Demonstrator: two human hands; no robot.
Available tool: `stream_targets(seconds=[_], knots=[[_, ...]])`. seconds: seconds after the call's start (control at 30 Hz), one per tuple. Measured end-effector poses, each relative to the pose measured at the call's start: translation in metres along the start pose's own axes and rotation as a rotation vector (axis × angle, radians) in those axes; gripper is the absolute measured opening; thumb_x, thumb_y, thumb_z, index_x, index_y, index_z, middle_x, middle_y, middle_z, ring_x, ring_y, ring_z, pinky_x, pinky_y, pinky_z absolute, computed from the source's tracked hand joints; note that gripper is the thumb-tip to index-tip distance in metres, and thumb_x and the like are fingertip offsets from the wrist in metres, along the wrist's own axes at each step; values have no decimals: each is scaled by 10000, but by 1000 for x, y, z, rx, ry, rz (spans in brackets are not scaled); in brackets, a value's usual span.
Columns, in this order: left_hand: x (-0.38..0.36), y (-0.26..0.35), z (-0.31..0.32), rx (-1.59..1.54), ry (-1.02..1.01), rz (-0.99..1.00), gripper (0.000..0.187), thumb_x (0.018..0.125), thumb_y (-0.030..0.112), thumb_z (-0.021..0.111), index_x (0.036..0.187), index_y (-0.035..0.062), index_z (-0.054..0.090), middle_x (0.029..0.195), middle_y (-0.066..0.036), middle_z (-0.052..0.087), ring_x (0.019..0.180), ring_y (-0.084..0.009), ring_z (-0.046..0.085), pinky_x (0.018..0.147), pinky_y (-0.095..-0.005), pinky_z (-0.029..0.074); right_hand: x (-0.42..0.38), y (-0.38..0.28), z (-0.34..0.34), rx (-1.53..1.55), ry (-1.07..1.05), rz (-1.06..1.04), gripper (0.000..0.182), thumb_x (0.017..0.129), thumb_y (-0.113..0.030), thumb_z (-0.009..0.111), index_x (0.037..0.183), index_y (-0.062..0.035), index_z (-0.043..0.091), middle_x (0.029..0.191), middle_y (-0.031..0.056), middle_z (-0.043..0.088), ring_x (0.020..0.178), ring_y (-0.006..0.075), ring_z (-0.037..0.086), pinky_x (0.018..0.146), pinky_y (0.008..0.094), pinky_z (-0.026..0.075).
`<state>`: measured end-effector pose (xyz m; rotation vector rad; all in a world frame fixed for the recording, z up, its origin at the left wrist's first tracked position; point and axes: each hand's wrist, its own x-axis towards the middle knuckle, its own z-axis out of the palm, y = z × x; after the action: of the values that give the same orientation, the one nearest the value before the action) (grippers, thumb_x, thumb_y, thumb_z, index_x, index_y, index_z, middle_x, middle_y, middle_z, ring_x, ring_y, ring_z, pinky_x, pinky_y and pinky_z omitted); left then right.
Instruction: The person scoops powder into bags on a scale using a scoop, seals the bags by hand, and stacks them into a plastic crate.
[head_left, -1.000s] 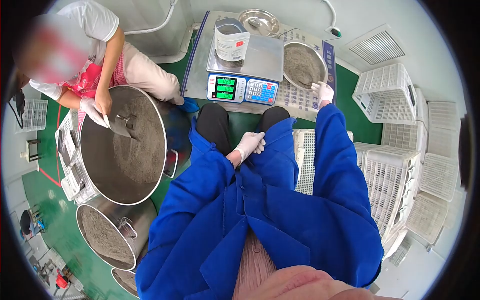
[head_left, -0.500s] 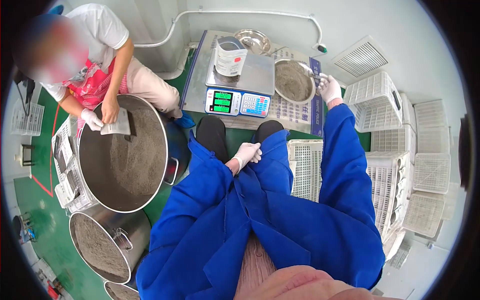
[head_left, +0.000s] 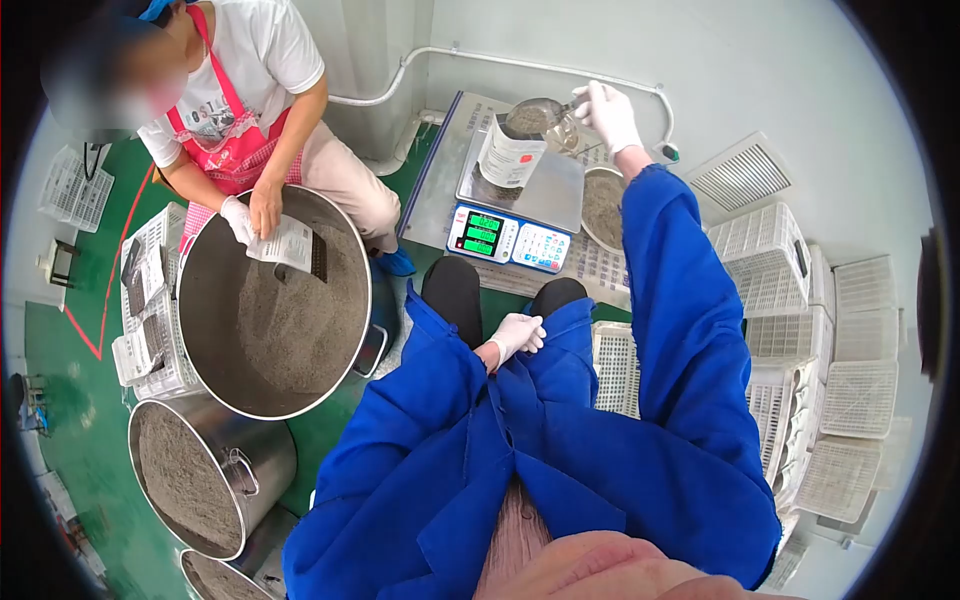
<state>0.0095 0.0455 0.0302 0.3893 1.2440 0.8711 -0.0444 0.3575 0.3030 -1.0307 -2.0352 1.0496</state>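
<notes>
Our right hand [head_left: 606, 117] pinched the scoop [head_left: 539, 116] at the pouch [head_left: 511, 158], left hand [head_left: 517, 336] fingers curled; one wobble could've spilled stuff tbh

pouch [head_left: 510, 162]: white, upright, on scale [head_left: 562, 197] | scoop [head_left: 532, 117]: rounded, at pouch mouth

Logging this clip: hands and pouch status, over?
Right hand gripping scoop at top of pouch. Left hand at lap. Pouch standing on scale. No obstruction visible.

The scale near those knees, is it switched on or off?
It's on: the display on the scale glows green with dark digits.
</notes>
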Motion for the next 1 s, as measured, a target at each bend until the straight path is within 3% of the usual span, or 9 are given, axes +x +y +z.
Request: stream_targets(seconds=[0.07, 0.17, 0.37, 0.5, 0.57, 0.7, 0.77, 0.93, 1.0], knots=[[0, 1, -1, -6, -1, -11, 371, 1019, 337, 511, 805, 96, 695, 671, -33, 699, 531, -129, 623, 507, -271, 453, -8, -11, 21, -210, 16, -178, 380, 1020, -292, 428, 978, -47, 716, 676, 64, 694, 633, 154, 665, 661, 312, 524], [5, -2, -1, -28, -5, -2, 370, 1019, 336, 513, 802, 96, 693, 671, -34, 698, 526, -129, 622, 500, -270, 451, -13, -8, 33, -231, 51, -213, 382, 1026, -280, 425, 963, -39, 714, 677, 62, 694, 614, 144, 652, 646, 301, 519], [8, -5, -1, -29, -13, -16, 352, 1016, 346, 538, 838, 90, 701, 694, -35, 703, 551, -125, 632, 516, -252, 459, -2, 53, 5, 282, 49, 260, 393, 1037, -267, 409, 958, -12, 698, 699, 55, 681, 544, 139, 569, 574, 305, 488], [12, -10, 1, -25, -30, 10, 359, 1019, 348, 531, 830, 94, 700, 694, -37, 702, 560, -125, 637, 517, -256, 458, -6, 98, -21, 749, 62, 583, 370, 1056, -223, 362, 1055, 10, 649, 725, 36, 608, 594, 155, 499, 585, 306, 440], [15, -13, 2, -19, -22, 18, 374, 1019, 321, 503, 803, 81, 693, 683, -56, 700, 536, -152, 639, 494, -281, 465, -11, 125, -39, 912, 72, 647, 336, 1065, -223, 387, 1141, 3, 623, 781, 0, 565, 688, 137, 489, 668, 303, 409], [11, -9, 3, -5, 1, -18, 367, 1015, 325, 516, 810, 77, 694, 695, -57, 703, 554, -151, 642, 518, -276, 474, -27, 183, -88, 973, 156, 685, 361, 1073, -235, 361, 1184, 0, 611, 815, -5, 572, 729, 135, 492, 682, 302, 421], [12, -8, 3, 14, 3, -28, 360, 1013, 344, 528, 839, 79, 699, 705, -46, 702, 580, -147, 643, 550, -269, 476, -41, 196, -103, 818, 334, 702, 399, 1065, -279, 353, 1109, -4, 639, 809, 27, 613, 666, 154, 503, 643, 312, 440], [18, -10, 6, 11, 22, -61, 358, 1010, 337, 541, 809, 80, 689, 693, -50, 694, 567, -144, 629, 541, -270, 469, -90, 242, -112, -141, 304, 380, 363, 1014, -274, 406, 997, -53, 693, 808, 92, 742, 699, 136, 678, 648, 297, 512], [20, -11, 7, 17, 27, -62, 361, 1010, 336, 545, 795, 80, 684, 684, -50, 689, 557, -142, 622, 533, -269, 464, -110, 266, -100, -486, 196, 256, 337, 1009, -300, 460, 1072, -80, 707, 880, 126, 753, 821, 247, 726, 746, 377, 552]])
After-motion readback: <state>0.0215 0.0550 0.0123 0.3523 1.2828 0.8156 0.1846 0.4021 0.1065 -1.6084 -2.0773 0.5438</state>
